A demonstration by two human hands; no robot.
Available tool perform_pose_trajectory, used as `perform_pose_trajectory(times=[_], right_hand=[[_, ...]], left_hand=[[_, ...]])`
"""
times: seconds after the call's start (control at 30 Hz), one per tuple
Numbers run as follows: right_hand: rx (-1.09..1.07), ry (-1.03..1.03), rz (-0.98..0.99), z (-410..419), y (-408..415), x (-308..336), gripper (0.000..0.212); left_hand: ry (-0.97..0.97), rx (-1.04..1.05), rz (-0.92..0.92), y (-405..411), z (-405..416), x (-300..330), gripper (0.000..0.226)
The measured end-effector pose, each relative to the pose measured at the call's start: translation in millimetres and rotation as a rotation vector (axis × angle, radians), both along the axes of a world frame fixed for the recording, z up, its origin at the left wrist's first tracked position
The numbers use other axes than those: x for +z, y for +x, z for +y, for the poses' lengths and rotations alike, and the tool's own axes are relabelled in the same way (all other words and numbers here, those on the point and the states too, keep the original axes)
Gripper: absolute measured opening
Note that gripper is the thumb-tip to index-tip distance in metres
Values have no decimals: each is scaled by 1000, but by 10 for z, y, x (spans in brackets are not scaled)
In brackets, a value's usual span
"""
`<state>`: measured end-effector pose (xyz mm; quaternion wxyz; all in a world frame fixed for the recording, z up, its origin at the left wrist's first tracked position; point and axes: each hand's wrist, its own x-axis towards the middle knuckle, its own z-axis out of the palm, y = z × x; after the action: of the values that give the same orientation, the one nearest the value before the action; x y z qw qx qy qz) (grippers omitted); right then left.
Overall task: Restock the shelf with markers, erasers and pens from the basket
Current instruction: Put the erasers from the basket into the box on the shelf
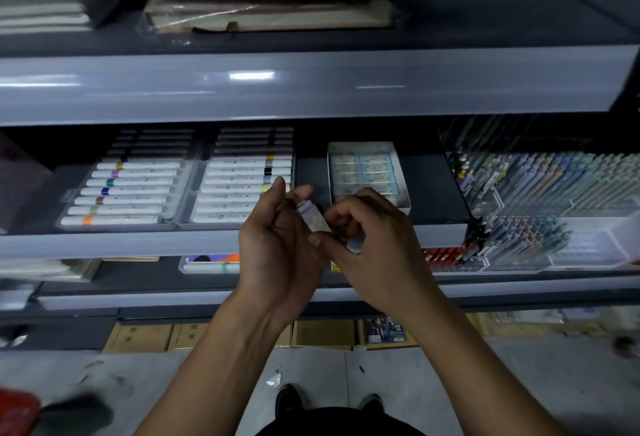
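A small pale purple and white eraser (312, 217) sits between both hands, in front of the middle shelf. My left hand (277, 238) holds it with thumb and curled fingers. My right hand (370, 238) pinches its lower end from the right. Just behind the hands, a white box of erasers (367, 172) stands on the dark shelf (433, 189). Two clear trays of white markers (128, 189) (242, 189) lie to the left. Racks of pens (540, 186) fill the right side. The red basket (15, 411) shows at the bottom left corner.
The upper shelf (311, 85) overhangs the work area and carries wrapped notebooks (270, 2). A lower shelf holds a marker pack (211, 264) and red pens (446, 257). Cardboard boxes (322, 331) line the floor under the shelving. My shoes (287, 401) stand on the grey floor.
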<state>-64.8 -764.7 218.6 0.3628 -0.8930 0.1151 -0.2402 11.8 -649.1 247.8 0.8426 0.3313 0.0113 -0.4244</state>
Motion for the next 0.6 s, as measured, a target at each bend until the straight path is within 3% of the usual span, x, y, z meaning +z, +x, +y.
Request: perform_pose_trajectory(times=[0.13, 0.27, 0.43, 0.6], right_hand=[[-1, -53, 11, -28, 11, 4, 22], [-5, 56, -32, -131, 5, 13, 15], [18, 163, -14, -367, -8, 81, 8], [-53, 13, 25, -711, 5, 154, 15]], left_hand=[[-14, -9, 9, 14, -10, -20, 41], [56, 20, -78, 44, -12, -86, 39], [439, 96, -486, 136, -47, -215, 13], [672, 138, -988, 183, -64, -411, 21]])
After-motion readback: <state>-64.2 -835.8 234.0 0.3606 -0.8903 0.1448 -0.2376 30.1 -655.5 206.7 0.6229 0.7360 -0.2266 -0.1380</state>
